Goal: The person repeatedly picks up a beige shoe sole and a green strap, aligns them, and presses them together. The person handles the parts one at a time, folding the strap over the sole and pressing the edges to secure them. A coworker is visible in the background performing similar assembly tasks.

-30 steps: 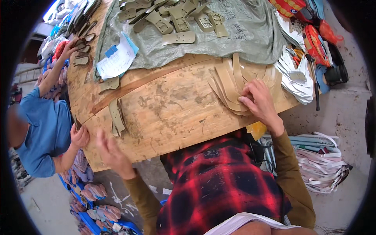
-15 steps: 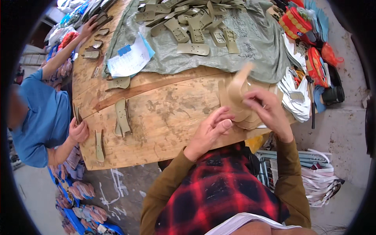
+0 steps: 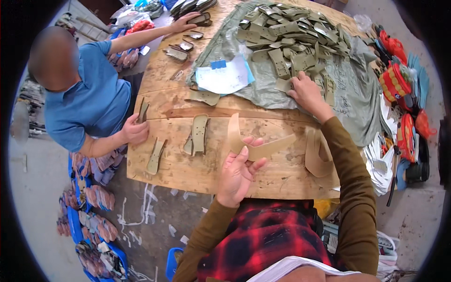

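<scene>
My left hand (image 3: 235, 181) pinches a thin beige V-shaped cut piece (image 3: 270, 147) between thumb and fingers, held up over the wooden table. My right hand (image 3: 309, 96) is stretched out to the near edge of a pile of olive strap pieces (image 3: 286, 30). Its fingers are closed on the end of one olive strap piece (image 3: 283, 85), partly hidden by them. Several strap pieces in the pile have small holes. More beige cut pieces (image 3: 315, 157) lie stacked at the table's near right, beside my right forearm.
A grey-green woven sheet (image 3: 347, 101) lies under the pile, with paper sheets (image 3: 224, 77) at its left. Olive pieces (image 3: 199, 134) lie on the wooden table (image 3: 178, 176). A co-worker in blue (image 3: 89, 101) is at the left. White strips (image 3: 378, 160) and red bags (image 3: 397, 84) lie at the right.
The view has shifted left. My left hand now holds a beige cut piece, away from the stack. My right hand has left the stack and moved forward to the olive pile.
</scene>
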`<control>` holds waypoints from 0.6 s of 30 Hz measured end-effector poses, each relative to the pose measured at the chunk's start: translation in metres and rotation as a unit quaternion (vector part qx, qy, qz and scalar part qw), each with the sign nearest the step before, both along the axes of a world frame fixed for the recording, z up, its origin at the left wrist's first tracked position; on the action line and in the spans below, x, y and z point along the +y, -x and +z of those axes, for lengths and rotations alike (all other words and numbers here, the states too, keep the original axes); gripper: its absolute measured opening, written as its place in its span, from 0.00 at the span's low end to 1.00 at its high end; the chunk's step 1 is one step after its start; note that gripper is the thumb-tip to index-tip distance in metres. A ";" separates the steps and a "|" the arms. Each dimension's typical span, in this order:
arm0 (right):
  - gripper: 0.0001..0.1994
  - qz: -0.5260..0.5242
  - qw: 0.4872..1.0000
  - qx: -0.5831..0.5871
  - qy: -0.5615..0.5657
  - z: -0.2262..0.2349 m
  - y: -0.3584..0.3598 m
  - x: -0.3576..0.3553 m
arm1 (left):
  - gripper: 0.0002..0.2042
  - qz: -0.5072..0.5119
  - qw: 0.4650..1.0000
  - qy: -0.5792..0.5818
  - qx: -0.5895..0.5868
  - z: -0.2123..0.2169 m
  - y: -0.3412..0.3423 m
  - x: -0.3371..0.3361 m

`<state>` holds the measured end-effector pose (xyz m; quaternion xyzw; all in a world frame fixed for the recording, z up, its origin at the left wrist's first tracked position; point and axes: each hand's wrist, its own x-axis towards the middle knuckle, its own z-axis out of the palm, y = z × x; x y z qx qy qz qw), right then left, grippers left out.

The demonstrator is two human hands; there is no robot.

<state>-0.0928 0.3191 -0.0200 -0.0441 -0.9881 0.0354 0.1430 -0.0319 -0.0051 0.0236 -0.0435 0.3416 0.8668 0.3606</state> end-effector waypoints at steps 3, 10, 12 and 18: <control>0.14 -0.027 0.999 0.021 -0.009 0.006 -0.006 -0.008 | 0.14 0.010 0.999 -0.034 -0.002 -0.006 0.003 -0.007; 0.09 -0.041 0.997 0.060 0.035 0.018 -0.050 0.021 | 0.17 -0.023 0.975 -0.188 -0.115 -0.005 0.000 -0.005; 0.09 -0.085 0.948 0.123 0.280 0.025 -0.071 0.036 | 0.17 -0.023 0.971 -0.201 -0.130 -0.007 -0.001 -0.004; 0.09 -0.120 0.629 0.188 0.744 0.061 -0.133 -0.022 | 0.18 -0.049 0.975 -0.163 -0.141 0.000 -0.009 0.015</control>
